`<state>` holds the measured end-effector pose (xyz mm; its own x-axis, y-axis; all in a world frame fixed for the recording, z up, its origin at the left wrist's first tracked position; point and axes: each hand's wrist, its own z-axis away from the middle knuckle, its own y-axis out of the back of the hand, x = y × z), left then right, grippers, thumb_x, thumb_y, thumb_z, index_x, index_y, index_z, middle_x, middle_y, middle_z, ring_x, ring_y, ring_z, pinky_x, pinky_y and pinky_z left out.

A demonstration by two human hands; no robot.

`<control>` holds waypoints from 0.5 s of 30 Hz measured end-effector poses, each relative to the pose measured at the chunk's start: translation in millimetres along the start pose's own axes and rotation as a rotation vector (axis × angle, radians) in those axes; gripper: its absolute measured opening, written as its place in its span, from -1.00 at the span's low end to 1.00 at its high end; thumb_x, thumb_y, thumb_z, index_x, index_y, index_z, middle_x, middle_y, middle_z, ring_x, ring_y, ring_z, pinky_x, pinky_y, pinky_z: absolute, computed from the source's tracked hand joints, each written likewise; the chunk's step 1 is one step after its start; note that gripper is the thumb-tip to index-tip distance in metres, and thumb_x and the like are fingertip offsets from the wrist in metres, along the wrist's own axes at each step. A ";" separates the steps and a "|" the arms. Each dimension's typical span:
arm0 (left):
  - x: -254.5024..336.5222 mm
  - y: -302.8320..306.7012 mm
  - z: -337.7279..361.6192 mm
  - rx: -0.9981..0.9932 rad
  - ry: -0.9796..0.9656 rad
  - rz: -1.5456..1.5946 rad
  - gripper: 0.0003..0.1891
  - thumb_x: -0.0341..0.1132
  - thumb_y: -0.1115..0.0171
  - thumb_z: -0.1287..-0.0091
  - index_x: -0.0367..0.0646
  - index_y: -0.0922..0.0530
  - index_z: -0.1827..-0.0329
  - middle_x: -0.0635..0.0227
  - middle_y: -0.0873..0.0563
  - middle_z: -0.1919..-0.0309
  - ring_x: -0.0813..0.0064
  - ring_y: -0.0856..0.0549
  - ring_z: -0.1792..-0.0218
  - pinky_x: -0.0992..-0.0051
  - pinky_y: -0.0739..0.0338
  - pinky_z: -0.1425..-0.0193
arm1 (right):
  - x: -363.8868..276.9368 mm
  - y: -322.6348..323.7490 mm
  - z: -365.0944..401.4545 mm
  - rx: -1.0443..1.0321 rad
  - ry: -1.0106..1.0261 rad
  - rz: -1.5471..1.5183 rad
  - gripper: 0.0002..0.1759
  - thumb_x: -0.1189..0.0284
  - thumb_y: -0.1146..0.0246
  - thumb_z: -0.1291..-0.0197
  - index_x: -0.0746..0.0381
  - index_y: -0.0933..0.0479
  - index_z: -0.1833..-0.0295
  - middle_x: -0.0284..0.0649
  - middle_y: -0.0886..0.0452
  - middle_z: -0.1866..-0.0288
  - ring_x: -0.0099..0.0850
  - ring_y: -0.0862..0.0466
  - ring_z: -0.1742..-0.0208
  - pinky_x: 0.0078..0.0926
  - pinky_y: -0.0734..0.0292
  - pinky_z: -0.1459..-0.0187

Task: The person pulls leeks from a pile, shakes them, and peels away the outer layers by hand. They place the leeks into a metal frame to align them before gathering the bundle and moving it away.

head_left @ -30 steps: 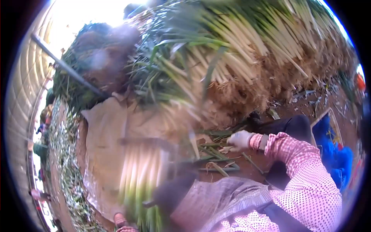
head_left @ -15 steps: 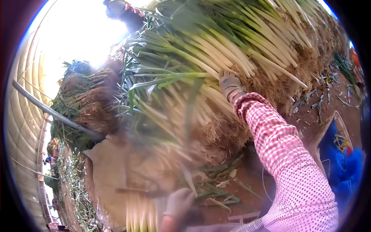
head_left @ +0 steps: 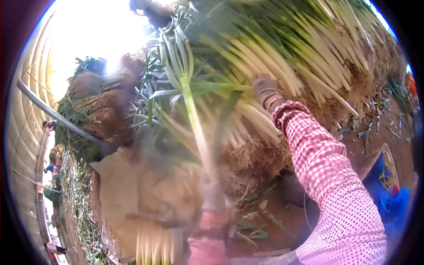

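My left hand (head_left: 213,192), gloved and blurred, is closed round the white lower end of a long green onion (head_left: 193,110). That onion stands upright, its leaves pointing to the top of the view. Farther right, my gloved right hand (head_left: 265,86) is closed at the pale end of another green onion on the large pile (head_left: 304,57); the fingertips are partly hidden. White stalks lie side by side around it, with brown roots (head_left: 251,161) hanging toward me. At the bottom, several trimmed white stalks (head_left: 154,245) lie together below a blurred dark bar (head_left: 150,218).
A brown sheet (head_left: 117,185) lies left of my left hand. Another heap of onions (head_left: 101,104) stands at the left behind a grey pole (head_left: 53,117). Leaf scraps (head_left: 251,227) litter the ground. Blue material (head_left: 393,207) is at the right; a person (head_left: 152,11) is at the top.
My left hand has moved up from beside the trimmed stalks and now has a green onion in it, swung upright. My right hand stays at nearly the same spot on the pile.
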<state>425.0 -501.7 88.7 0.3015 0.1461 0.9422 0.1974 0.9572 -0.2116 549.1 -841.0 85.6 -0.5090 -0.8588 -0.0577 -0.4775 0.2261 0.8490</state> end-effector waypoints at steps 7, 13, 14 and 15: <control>-21.5 56.5 117.3 0.117 0.058 -0.015 -0.81 -0.22 -0.27 -0.45 -0.11 -0.54 0.25 0.62 -0.46 0.64 0.79 -0.36 0.70 0.67 -0.17 0.67 | -28.5 84.9 2.1 -0.526 0.090 -0.241 -0.51 0.15 -0.20 -0.28 0.39 -0.61 -0.01 0.14 -0.70 0.05 -0.08 -0.72 -0.05 -0.23 -0.63 -0.05; -55.6 56.4 170.5 0.069 0.209 0.004 -0.90 -0.34 -0.24 -0.46 -0.13 -0.51 0.17 0.54 -0.48 0.64 0.72 -0.36 0.74 0.61 -0.16 0.71 | -152.5 79.9 92.8 -0.786 -0.207 -1.641 -0.22 -0.14 -0.39 -0.15 0.42 -0.56 -0.10 -0.01 -0.69 0.10 -0.25 -0.68 0.12 -0.30 -0.60 0.17; -59.9 60.6 181.2 0.071 0.241 0.015 -0.90 -0.34 -0.23 -0.47 -0.14 -0.51 0.16 0.53 -0.49 0.63 0.71 -0.35 0.74 0.61 -0.16 0.71 | -168.8 65.6 100.7 -0.780 -0.337 -1.749 -0.21 -0.13 -0.40 -0.14 0.41 -0.56 -0.12 -0.02 -0.68 0.10 -0.28 -0.67 0.15 -0.31 -0.59 0.20; -56.6 63.6 192.4 0.029 0.246 0.046 -0.92 -0.36 -0.20 -0.48 -0.15 -0.50 0.13 0.51 -0.50 0.63 0.71 -0.34 0.74 0.61 -0.16 0.70 | -179.9 63.3 109.2 -0.775 -0.474 -1.851 -0.20 -0.13 -0.42 -0.13 0.41 -0.55 -0.14 -0.03 -0.67 0.10 -0.30 -0.66 0.17 -0.31 -0.59 0.23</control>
<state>241.0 -401.0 71.9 0.5281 0.1278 0.8395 0.1527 0.9582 -0.2419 532.2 -622.0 92.4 -0.0494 0.3982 -0.9160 -0.2596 -0.8907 -0.3732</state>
